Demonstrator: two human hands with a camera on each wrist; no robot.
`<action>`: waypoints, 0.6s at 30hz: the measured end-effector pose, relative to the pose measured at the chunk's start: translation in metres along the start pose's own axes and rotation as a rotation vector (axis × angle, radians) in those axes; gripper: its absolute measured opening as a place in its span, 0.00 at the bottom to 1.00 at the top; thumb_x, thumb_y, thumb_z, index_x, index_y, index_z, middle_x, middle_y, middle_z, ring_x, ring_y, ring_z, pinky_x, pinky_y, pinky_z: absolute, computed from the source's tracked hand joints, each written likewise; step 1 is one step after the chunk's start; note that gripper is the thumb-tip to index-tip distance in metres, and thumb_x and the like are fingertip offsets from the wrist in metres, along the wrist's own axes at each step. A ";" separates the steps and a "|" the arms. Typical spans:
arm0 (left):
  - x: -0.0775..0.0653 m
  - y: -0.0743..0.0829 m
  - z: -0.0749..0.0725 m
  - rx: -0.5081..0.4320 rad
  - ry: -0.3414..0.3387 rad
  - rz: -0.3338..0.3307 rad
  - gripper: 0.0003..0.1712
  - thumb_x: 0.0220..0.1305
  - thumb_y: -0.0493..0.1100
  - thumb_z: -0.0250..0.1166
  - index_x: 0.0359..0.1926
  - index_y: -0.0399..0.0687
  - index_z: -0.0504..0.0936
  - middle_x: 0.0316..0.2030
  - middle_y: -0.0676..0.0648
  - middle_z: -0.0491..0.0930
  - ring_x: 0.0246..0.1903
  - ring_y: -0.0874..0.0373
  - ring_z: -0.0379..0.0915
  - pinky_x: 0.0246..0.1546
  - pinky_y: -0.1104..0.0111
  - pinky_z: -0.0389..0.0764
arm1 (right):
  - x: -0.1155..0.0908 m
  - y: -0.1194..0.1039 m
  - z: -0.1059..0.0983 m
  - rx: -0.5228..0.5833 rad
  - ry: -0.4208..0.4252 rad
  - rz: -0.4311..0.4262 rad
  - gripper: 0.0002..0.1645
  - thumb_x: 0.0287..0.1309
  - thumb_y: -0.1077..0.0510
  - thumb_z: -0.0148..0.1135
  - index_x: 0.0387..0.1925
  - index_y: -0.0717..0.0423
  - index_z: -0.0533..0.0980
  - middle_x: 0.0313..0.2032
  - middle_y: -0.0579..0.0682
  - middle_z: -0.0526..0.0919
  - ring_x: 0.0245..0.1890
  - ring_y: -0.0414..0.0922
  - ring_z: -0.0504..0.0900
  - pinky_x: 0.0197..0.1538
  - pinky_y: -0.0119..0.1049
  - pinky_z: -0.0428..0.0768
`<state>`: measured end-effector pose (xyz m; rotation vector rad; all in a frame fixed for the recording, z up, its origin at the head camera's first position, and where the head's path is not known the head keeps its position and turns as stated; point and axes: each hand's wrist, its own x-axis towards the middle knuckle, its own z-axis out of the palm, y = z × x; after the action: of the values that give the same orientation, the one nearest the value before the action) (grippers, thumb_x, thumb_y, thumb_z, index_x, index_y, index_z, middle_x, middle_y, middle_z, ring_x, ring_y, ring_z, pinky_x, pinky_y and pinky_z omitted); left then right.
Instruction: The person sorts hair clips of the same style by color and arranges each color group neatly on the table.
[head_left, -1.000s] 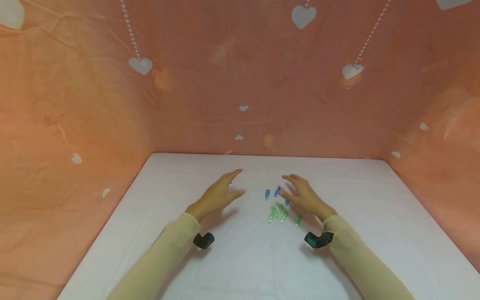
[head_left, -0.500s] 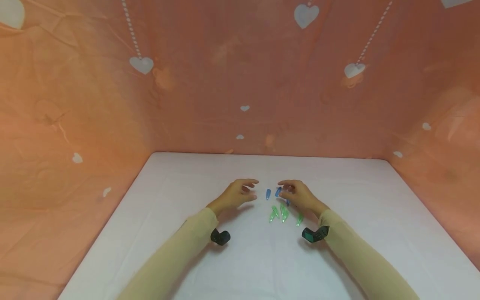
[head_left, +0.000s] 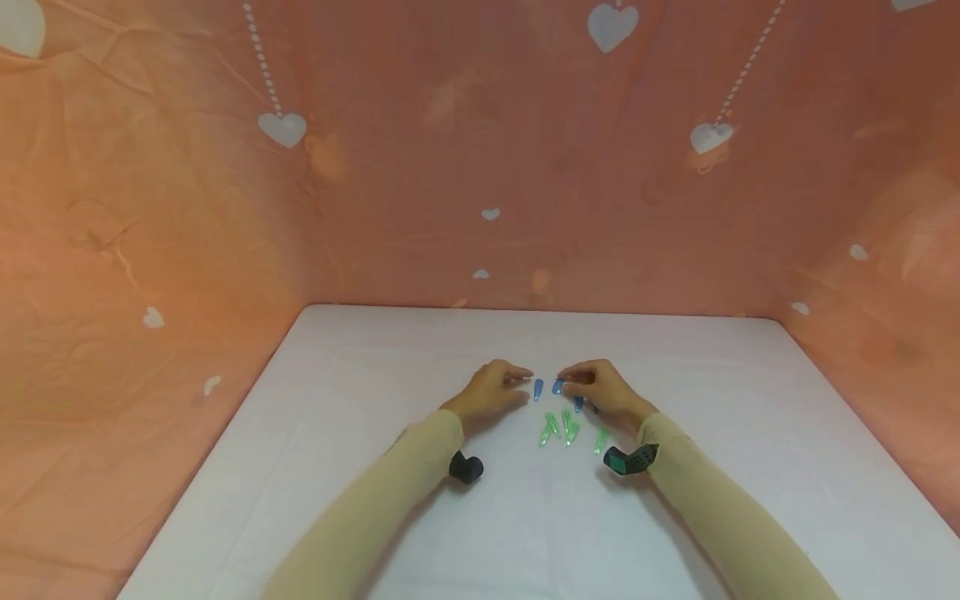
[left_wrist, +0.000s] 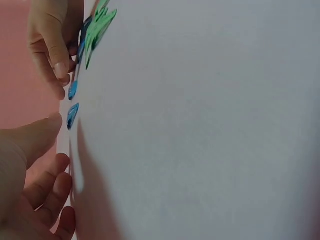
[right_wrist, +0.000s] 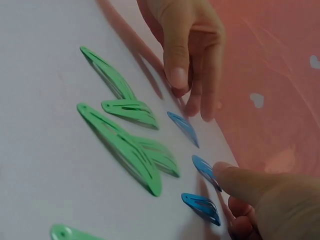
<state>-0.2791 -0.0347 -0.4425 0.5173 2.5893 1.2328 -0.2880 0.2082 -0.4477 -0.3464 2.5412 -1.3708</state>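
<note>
Blue snap hair clips lie on the white tabletop in a loose group: a left one (head_left: 538,389), a middle one (head_left: 558,386) and a right one (right_wrist: 201,207). Nearer the person lie several green snap hair clips (right_wrist: 120,145). My left hand (head_left: 491,392) hovers just left of the left blue clip, thumb and fingers apart, holding nothing. My right hand (head_left: 606,390) is bent over the middle blue clip. In the right wrist view its thumb (right_wrist: 245,184) overlaps that clip's end; whether it touches cannot be told. Its other fingers are partly hidden there.
A white cloth-covered table (head_left: 480,533) spreads around the clips. Orange fabric (head_left: 420,167) with white hearts walls the back and both sides. One green clip (head_left: 602,440) lies apart, close to the right wrist's dark camera (head_left: 630,460).
My left hand has moved right, toward the left blue clip, its fingers bending. My right hand has curved its fingers down near the middle blue clip. The clips stay in place.
</note>
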 end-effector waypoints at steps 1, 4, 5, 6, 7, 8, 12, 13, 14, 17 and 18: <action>0.002 0.000 0.001 0.000 -0.002 -0.010 0.23 0.67 0.40 0.67 0.63 0.51 0.81 0.61 0.43 0.78 0.62 0.47 0.72 0.67 0.53 0.71 | 0.001 0.000 0.000 -0.006 0.002 -0.001 0.18 0.66 0.63 0.63 0.57 0.64 0.80 0.52 0.61 0.82 0.42 0.45 0.75 0.44 0.30 0.75; 0.007 0.002 0.006 -0.014 -0.012 -0.020 0.22 0.67 0.41 0.67 0.62 0.52 0.82 0.60 0.44 0.78 0.58 0.50 0.73 0.64 0.55 0.73 | 0.001 0.001 -0.001 -0.024 0.013 -0.004 0.18 0.66 0.64 0.63 0.56 0.64 0.81 0.53 0.62 0.83 0.43 0.46 0.76 0.46 0.31 0.75; 0.009 0.002 0.008 -0.006 -0.017 -0.008 0.22 0.66 0.40 0.67 0.61 0.52 0.82 0.59 0.45 0.78 0.56 0.51 0.73 0.63 0.55 0.73 | 0.001 0.001 -0.001 -0.028 0.014 -0.006 0.18 0.66 0.64 0.62 0.55 0.65 0.80 0.52 0.62 0.82 0.43 0.46 0.76 0.45 0.31 0.75; 0.010 0.003 0.010 0.002 -0.021 -0.006 0.22 0.66 0.40 0.68 0.61 0.52 0.82 0.58 0.45 0.79 0.54 0.52 0.73 0.61 0.57 0.74 | 0.001 0.001 -0.001 -0.034 0.015 -0.009 0.17 0.67 0.63 0.62 0.55 0.65 0.80 0.51 0.63 0.82 0.43 0.46 0.76 0.45 0.31 0.75; 0.012 0.003 0.012 0.011 -0.025 0.002 0.22 0.66 0.40 0.68 0.61 0.52 0.82 0.57 0.45 0.80 0.52 0.53 0.73 0.58 0.58 0.75 | 0.001 0.001 -0.001 -0.042 0.017 -0.011 0.17 0.67 0.63 0.62 0.55 0.65 0.80 0.50 0.63 0.82 0.42 0.46 0.75 0.44 0.31 0.75; 0.012 0.004 0.013 0.024 -0.024 0.009 0.22 0.66 0.40 0.68 0.61 0.53 0.83 0.57 0.46 0.80 0.50 0.54 0.73 0.56 0.60 0.75 | 0.000 0.001 -0.001 -0.043 0.022 -0.008 0.17 0.66 0.64 0.62 0.55 0.65 0.81 0.49 0.62 0.82 0.41 0.46 0.75 0.43 0.31 0.74; 0.013 0.008 0.016 0.050 0.005 0.010 0.22 0.66 0.40 0.68 0.61 0.51 0.83 0.55 0.47 0.83 0.45 0.58 0.72 0.51 0.64 0.75 | 0.001 0.002 0.001 -0.036 0.034 -0.009 0.16 0.66 0.64 0.63 0.53 0.66 0.81 0.43 0.58 0.82 0.38 0.43 0.73 0.39 0.30 0.73; 0.013 0.009 0.016 0.048 0.020 0.008 0.22 0.66 0.39 0.67 0.61 0.50 0.83 0.55 0.47 0.83 0.45 0.58 0.73 0.51 0.64 0.75 | 0.001 0.002 0.001 -0.028 0.037 -0.016 0.16 0.66 0.64 0.63 0.53 0.67 0.81 0.42 0.57 0.82 0.36 0.43 0.72 0.38 0.29 0.73; 0.013 0.010 0.016 0.045 0.033 0.004 0.21 0.66 0.39 0.68 0.60 0.49 0.83 0.56 0.46 0.83 0.45 0.58 0.73 0.51 0.64 0.76 | 0.001 0.002 0.002 -0.021 0.043 -0.026 0.16 0.65 0.64 0.63 0.52 0.67 0.82 0.40 0.56 0.82 0.35 0.42 0.72 0.36 0.29 0.72; 0.012 0.012 0.018 0.042 0.067 -0.013 0.20 0.65 0.38 0.68 0.59 0.48 0.84 0.55 0.45 0.84 0.47 0.54 0.77 0.54 0.60 0.77 | 0.004 0.002 0.004 -0.017 0.056 -0.064 0.15 0.64 0.65 0.64 0.50 0.70 0.81 0.34 0.54 0.82 0.31 0.40 0.72 0.34 0.29 0.72; 0.012 0.012 0.019 0.050 0.074 -0.020 0.20 0.65 0.39 0.68 0.58 0.48 0.84 0.55 0.45 0.84 0.50 0.52 0.78 0.57 0.59 0.77 | 0.004 0.002 0.006 -0.003 0.066 -0.060 0.14 0.63 0.65 0.65 0.49 0.70 0.82 0.32 0.52 0.82 0.30 0.40 0.72 0.33 0.28 0.72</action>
<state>-0.2813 -0.0095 -0.4451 0.4626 2.6867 1.2053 -0.2905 0.2038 -0.4531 -0.3866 2.6058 -1.4231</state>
